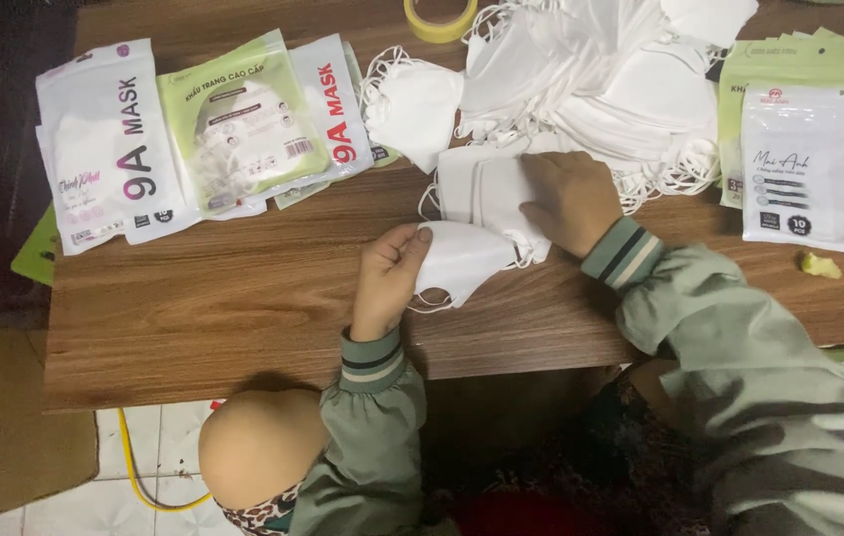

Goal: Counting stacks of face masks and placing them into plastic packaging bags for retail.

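Head camera shows the left hand [387, 273] pinching one white mask [464, 260] at the table [194, 318] edge, the right hand [571, 199] flat on a small stack [477, 189], while filled packs [194, 129] lie left and a big loose pile [611, 79] waits.
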